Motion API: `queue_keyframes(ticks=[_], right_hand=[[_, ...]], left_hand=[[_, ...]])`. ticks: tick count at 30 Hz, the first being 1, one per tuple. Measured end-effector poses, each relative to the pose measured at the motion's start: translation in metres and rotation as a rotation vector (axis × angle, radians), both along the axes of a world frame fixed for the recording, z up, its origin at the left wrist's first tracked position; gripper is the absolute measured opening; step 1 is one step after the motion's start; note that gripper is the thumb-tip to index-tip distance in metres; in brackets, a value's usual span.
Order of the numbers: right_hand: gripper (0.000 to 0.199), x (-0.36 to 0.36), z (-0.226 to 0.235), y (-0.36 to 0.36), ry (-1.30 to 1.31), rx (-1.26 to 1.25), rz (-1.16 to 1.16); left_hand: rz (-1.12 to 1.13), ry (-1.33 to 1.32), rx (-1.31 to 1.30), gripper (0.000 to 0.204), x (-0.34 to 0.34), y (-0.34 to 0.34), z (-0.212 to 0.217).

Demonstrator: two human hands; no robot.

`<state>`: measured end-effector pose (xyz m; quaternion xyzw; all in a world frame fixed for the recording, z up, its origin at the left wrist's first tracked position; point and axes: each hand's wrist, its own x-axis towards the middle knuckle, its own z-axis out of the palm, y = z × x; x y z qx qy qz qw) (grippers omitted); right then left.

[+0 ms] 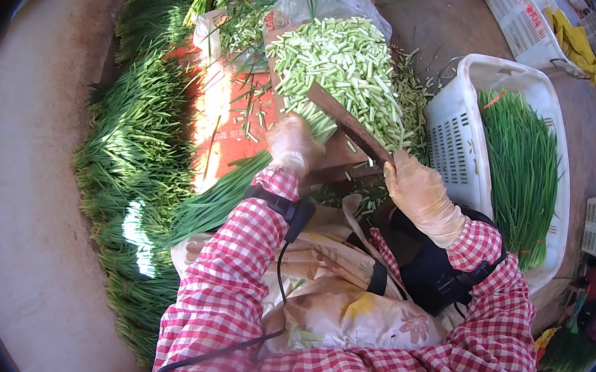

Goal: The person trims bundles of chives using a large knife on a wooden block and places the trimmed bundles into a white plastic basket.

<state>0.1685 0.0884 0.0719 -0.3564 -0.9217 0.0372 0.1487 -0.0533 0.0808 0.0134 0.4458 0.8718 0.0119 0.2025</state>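
My left hand (pixel 294 145), in a thin pale glove, is closed around a bunch of chives (pixel 228 187). The long green leaves trail back toward my lap, and the pale stem ends stick out ahead of the fingers. My right hand (pixel 418 194), gloved too, grips a knife (pixel 350 126) with a dark, rusty-looking blade. The blade slants to the far left, its tip just above and beside the stem ends; whether it touches them I cannot tell. Beyond both hands lies a heap of short cut stem pieces (pixel 345 59). A wooden board (pixel 340 167) shows partly beneath the hands.
Piled chives (pixel 138 138) line the left side beside a pale wall or ledge (pixel 29 155). At right stands a white plastic crate (pixel 458 131) holding long chives. Farther off are another white crate (pixel 511 23) and a yellow cloth (pixel 571 44). Trimmings litter a red surface (pixel 232 153).
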Motion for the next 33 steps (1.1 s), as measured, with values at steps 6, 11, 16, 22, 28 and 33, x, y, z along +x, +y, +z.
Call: queue_keyframes(ticks=[6,11,16,22,28,33], right_hand=[[0.015,0.000,0.000,-0.002,-0.108,-0.080,0.010],[0.016,0.002,-0.010,0.002,-0.075,-0.156,-0.001],[0.016,0.001,-0.006,0.000,-0.066,-0.200,-0.015],[0.016,0.002,-0.015,0.003,-0.144,-0.101,0.000],[0.017,0.002,-0.014,0.003,-0.081,-0.154,0.012],[0.021,0.001,-0.020,0.008,-0.201,-0.104,-0.031]], left_hand=[[-0.005,-0.014,0.007,0.052,-0.001,-0.002,0.002],[0.025,-0.031,-0.015,0.052,0.003,-0.002,0.010],[0.028,0.006,-0.010,0.053,-0.001,-0.002,0.003],[0.036,-0.029,-0.031,0.052,0.001,-0.001,0.007],[0.036,-0.010,-0.030,0.052,0.000,-0.001,0.007],[-0.035,-0.023,-0.019,0.054,0.000,-0.001,0.006]])
